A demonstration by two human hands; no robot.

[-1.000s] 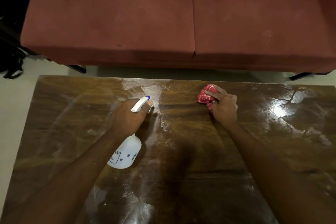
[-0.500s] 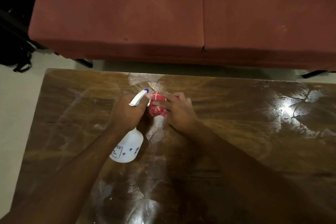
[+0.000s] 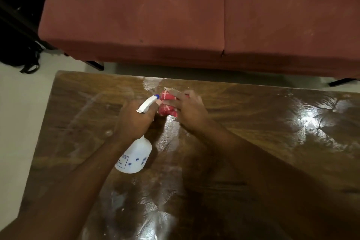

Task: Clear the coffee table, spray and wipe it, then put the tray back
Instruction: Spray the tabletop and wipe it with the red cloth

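head view looks steeply down, close over the coffee table; sofa beyond

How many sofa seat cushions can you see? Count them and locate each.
2. The left cushion sits behind the table's far-left end; the right cushion adjoins it at the seam and runs off the frame's right edge. More may lie beyond the frame.

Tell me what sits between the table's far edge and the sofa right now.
Nothing: the head view shows only a bare strip of pale floor between the coffee table and the red sofa. One dark sofa leg stands at its left end.
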